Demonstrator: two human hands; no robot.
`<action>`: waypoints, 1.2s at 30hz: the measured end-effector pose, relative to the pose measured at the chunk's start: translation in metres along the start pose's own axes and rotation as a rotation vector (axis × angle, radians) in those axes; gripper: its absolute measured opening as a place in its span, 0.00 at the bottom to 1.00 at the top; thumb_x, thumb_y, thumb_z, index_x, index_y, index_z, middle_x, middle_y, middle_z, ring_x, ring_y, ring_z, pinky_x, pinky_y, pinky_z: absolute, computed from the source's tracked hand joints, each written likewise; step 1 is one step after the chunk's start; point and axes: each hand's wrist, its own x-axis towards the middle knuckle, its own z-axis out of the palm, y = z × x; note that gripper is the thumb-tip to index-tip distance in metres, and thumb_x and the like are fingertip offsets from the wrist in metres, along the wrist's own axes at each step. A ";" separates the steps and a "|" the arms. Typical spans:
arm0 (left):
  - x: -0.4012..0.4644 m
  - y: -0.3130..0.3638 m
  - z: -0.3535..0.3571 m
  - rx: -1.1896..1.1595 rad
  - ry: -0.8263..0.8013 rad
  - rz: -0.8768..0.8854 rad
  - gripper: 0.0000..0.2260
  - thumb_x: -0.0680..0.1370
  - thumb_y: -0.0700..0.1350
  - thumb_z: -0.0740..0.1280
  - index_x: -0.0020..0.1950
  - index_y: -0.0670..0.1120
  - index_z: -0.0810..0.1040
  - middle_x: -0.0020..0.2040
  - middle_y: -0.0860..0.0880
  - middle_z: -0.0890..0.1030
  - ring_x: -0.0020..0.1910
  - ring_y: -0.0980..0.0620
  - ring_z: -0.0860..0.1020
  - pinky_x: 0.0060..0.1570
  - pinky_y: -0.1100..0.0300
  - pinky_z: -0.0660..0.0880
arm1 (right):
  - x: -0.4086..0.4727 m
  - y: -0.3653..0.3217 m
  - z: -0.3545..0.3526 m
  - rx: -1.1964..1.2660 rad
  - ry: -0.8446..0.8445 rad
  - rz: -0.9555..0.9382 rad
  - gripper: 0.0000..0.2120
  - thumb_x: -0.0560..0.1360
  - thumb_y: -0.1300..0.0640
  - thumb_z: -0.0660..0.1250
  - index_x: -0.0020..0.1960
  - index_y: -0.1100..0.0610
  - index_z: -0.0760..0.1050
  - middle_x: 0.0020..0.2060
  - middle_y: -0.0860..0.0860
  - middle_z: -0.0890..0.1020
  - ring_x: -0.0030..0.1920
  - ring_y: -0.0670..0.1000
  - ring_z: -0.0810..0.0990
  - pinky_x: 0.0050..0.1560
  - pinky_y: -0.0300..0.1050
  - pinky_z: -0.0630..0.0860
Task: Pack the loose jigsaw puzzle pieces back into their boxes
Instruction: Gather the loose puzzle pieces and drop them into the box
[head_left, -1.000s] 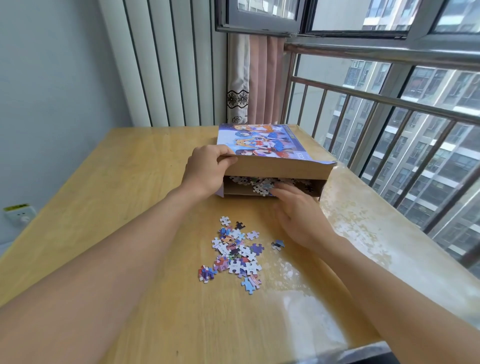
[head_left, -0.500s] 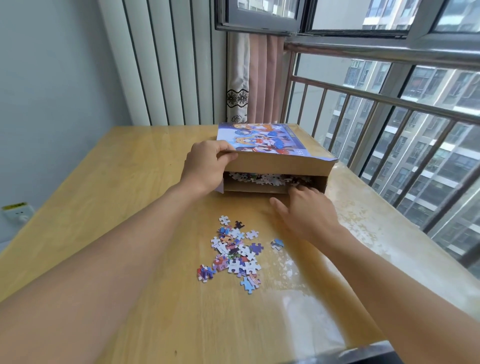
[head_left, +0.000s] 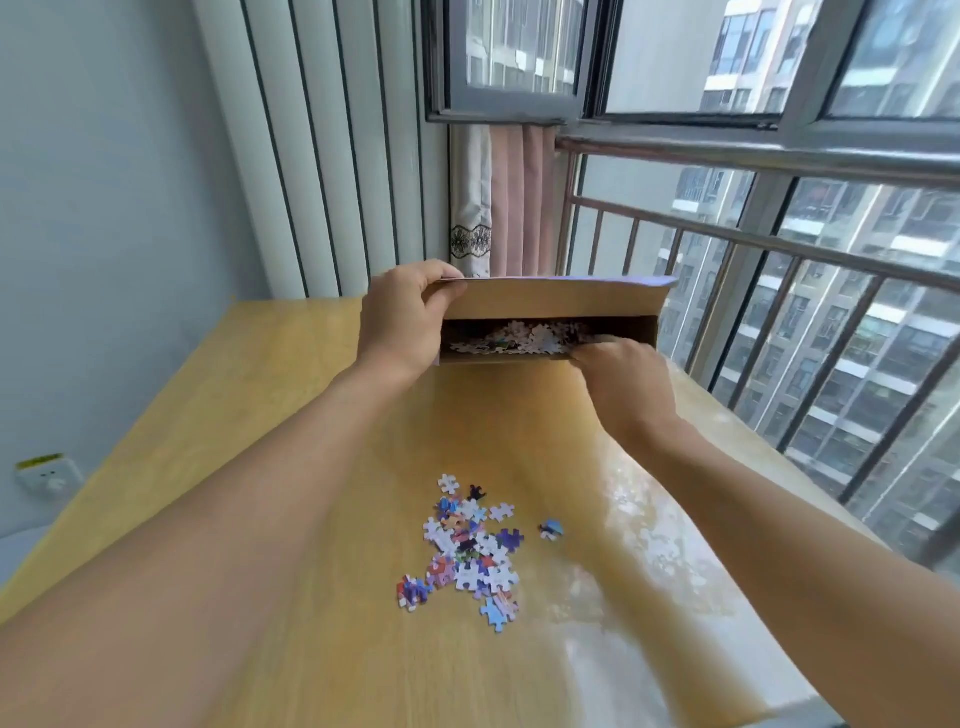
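I see the left hand (head_left: 402, 322) gripping the puzzle box (head_left: 550, 317) at its left end, lifted above the bench (head_left: 311, 441). The right hand (head_left: 623, 384) fingers curl on its lower front edge. Loose pieces (head_left: 470, 551) lie on the bench, nearer me.

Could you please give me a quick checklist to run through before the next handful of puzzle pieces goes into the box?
1. Box mouth faces the person and is open: ok.
2. Left hand grips the box's left end, flap held up: ok.
3. Right hand free to scoop: not ok, it is at the box's lower right edge, fingers curled; whether it holds anything, cannot tell.
4. Loose pieces within reach on the table, in one cluster near the person: ok.
5. Stray piece lying apart to the right noticed: ok.
6. Room left inside the box: cannot tell.
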 end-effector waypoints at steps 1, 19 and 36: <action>0.011 0.009 -0.006 0.014 0.054 0.046 0.05 0.78 0.46 0.70 0.50 0.49 0.85 0.43 0.55 0.83 0.45 0.53 0.80 0.48 0.60 0.74 | 0.010 0.002 -0.014 0.040 0.104 -0.025 0.06 0.74 0.64 0.71 0.46 0.55 0.86 0.40 0.52 0.86 0.39 0.57 0.82 0.37 0.48 0.79; 0.018 0.018 -0.027 0.248 0.039 0.152 0.06 0.79 0.46 0.68 0.52 0.50 0.85 0.46 0.49 0.83 0.45 0.46 0.79 0.48 0.50 0.77 | 0.002 -0.003 -0.048 0.032 0.024 -0.104 0.08 0.69 0.66 0.74 0.38 0.54 0.83 0.32 0.49 0.80 0.31 0.53 0.78 0.27 0.42 0.72; -0.008 0.006 -0.016 0.201 0.072 0.186 0.06 0.79 0.45 0.68 0.51 0.48 0.84 0.46 0.50 0.83 0.44 0.46 0.80 0.46 0.51 0.76 | -0.014 -0.003 -0.031 0.046 0.001 -0.074 0.13 0.68 0.72 0.67 0.42 0.58 0.84 0.35 0.53 0.82 0.33 0.57 0.79 0.32 0.46 0.75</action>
